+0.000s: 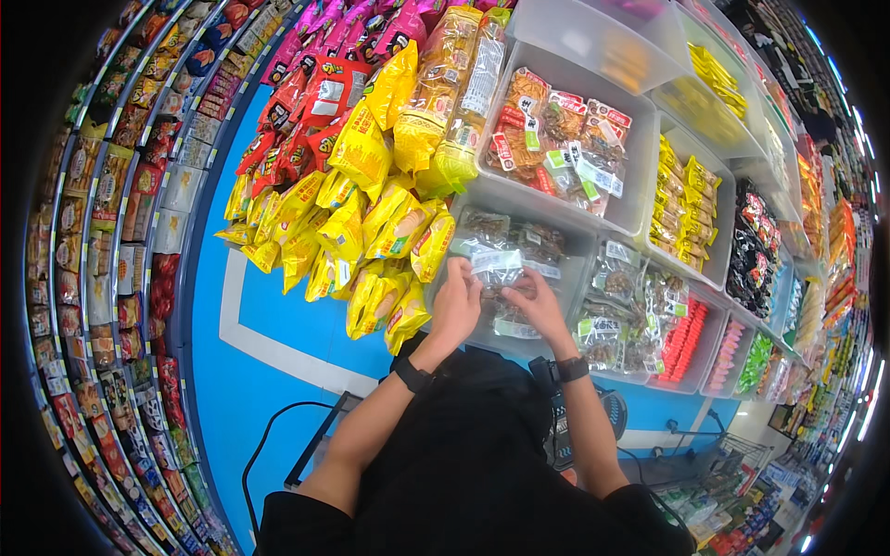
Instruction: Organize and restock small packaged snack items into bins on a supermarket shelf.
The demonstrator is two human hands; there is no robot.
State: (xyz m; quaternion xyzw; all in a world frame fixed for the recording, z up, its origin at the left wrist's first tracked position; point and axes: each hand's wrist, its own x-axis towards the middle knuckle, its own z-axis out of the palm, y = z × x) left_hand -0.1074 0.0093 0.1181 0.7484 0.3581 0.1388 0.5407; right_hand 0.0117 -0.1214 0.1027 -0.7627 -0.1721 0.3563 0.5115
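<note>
Both of my hands hold one clear snack packet (497, 263) with dark contents and a pale label, over a translucent plastic bin (578, 267). My left hand (455, 306) grips its left edge, and my right hand (540, 306) has the lower right side between thumb and fingers. Similar packets (539, 240) lie in the bin beneath and behind it. My fingers partly cover the packet's lower edge. Hanging close to the left of my left hand are several yellow snack bags (389, 299).
Bins of peanut packets (612, 320) and red-wrapped sweets (685, 340) adjoin on the right. Behind stands a bin of orange snack packets (556, 139). Stocked shelves (132, 264) curve along the left across a blue floor (278, 361). A wire cart (737, 452) is at lower right.
</note>
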